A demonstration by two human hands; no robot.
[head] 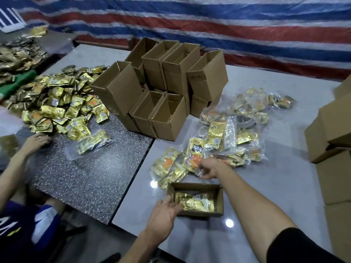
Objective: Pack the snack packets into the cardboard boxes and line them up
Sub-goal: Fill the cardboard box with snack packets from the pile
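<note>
Open box part-filled; my left hand at its rim, grip unclear; my right hand pinches packet bag beyond it; empty boxes remain

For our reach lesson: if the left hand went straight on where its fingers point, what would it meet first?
The left hand would most likely meet the gold packet inside the open box.

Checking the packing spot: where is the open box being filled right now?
Head view, low centre: the open box sits on the pale table, the left hand at its left end, the right hand gripping bagged packets just beyond it.
</note>
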